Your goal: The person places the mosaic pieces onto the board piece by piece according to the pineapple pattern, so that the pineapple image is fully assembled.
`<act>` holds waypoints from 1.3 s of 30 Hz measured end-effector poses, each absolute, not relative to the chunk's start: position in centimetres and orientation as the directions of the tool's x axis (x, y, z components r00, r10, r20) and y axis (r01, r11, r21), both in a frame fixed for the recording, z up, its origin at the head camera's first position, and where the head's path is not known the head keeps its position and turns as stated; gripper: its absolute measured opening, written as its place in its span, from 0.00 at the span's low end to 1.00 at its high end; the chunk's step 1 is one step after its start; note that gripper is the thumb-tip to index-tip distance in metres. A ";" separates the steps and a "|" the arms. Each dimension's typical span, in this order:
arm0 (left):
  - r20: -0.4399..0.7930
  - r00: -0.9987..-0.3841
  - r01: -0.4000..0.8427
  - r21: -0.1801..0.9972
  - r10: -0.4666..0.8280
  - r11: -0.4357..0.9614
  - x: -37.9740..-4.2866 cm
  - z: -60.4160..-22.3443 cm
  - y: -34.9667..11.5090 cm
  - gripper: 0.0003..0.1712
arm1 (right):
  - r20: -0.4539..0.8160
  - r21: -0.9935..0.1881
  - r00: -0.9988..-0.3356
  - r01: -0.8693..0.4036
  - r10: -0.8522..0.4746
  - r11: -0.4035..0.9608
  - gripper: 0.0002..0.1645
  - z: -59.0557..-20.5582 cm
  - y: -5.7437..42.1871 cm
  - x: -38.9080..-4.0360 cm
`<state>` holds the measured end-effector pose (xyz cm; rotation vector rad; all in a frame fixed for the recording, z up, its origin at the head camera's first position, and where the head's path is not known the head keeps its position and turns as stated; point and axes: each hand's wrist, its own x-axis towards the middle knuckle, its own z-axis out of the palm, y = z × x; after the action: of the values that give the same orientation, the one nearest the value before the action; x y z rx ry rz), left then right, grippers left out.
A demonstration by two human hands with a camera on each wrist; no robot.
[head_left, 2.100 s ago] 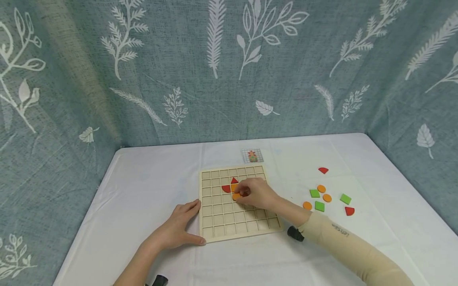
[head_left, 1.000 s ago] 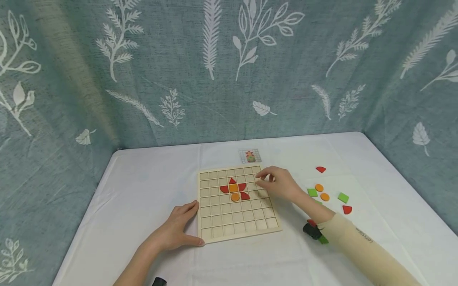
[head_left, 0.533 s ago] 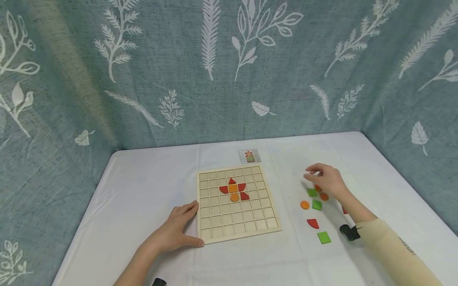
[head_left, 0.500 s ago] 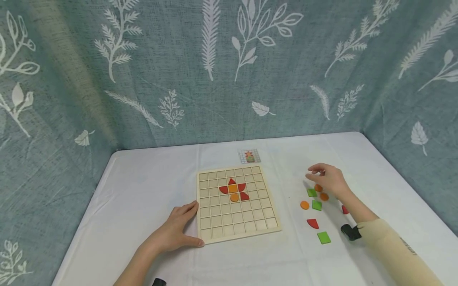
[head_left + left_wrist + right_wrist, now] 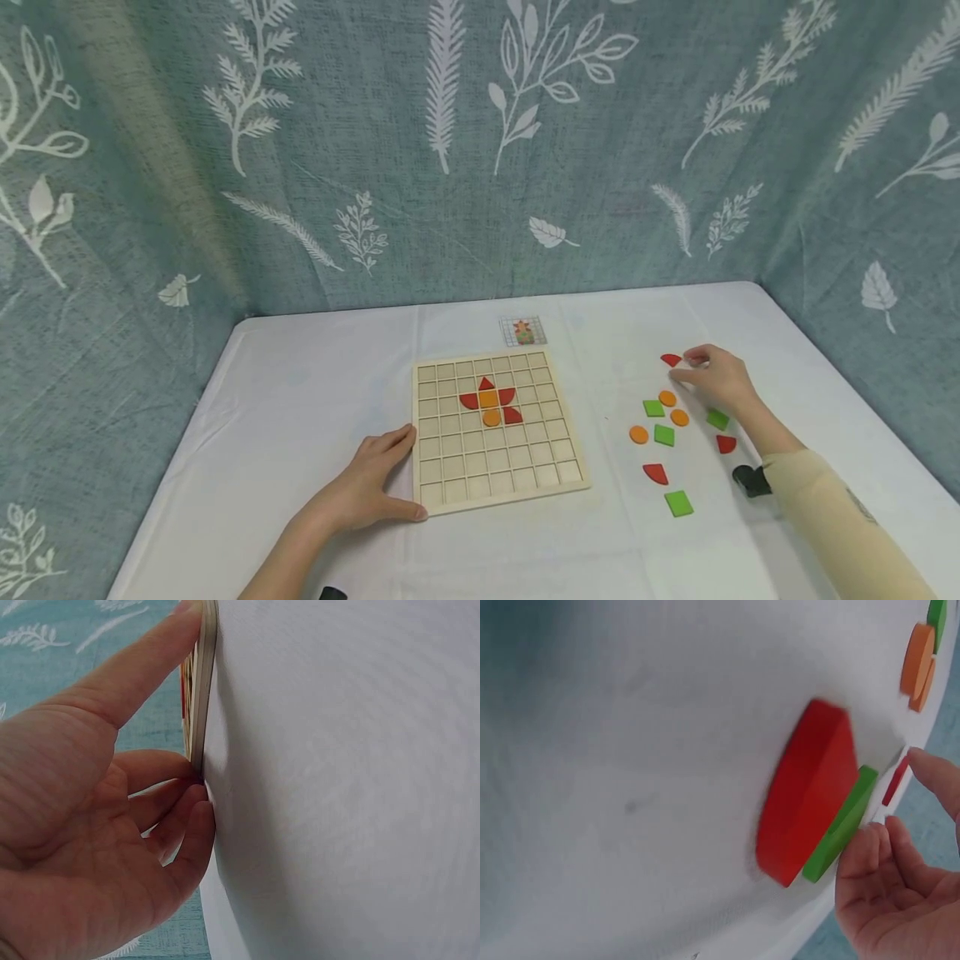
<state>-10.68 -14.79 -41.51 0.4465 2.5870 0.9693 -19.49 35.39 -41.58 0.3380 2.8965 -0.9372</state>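
Note:
A wooden grid board [image 5: 465, 462] lies on the table, with red, orange and triangular tiles grouped in its cells around an orange square tile [image 5: 488, 399]. My left hand [image 5: 367, 483] rests along the board's left side, its thumb at the near corner. In the left wrist view, the thumb and fingers touch the board's edge [image 5: 202, 697]. At the far right, my right hand [image 5: 720, 379] is beside a red quarter-circle tile [image 5: 671, 360]. The right wrist view has that tile [image 5: 895, 781] near the thumb, with thumb and fingers apart.
Right of the board lie loose green square tiles [image 5: 678, 503], orange round tiles [image 5: 639, 435] and red quarter-circle tiles [image 5: 656, 473]. A small picture card [image 5: 523, 331] lies behind the board. Patterned curtains [image 5: 375, 125] enclose the white table.
My right hand has left the board, where red quarter-circle tiles now show right of the orange ones. It has moved right to the far red tile. The left hand stays on the board.

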 end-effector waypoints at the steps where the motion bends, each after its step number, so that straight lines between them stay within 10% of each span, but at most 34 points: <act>1: -0.202 -0.893 0.171 0.674 0.402 0.719 -10.7 -41.5 -14.8 0.63 | -0.145 -0.570 -0.972 0.237 0.188 0.787 0.31 -41.6 35.4 -19.6; 28: -0.189 -0.890 0.189 0.675 0.415 0.713 -10.7 -41.7 -14.9 0.64 | -0.138 -0.572 -0.961 0.276 0.241 0.772 0.27 -42.0 35.6 -20.5; 39: -0.197 -0.891 0.177 0.678 0.408 0.713 -10.7 -41.6 -14.8 0.64 | -0.008 -0.656 -0.995 0.077 0.095 0.751 0.26 -41.1 32.3 -20.6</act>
<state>-10.65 -14.84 -41.58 0.4573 2.5872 0.9746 -20.60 32.35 -41.12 0.1459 2.9637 -1.1084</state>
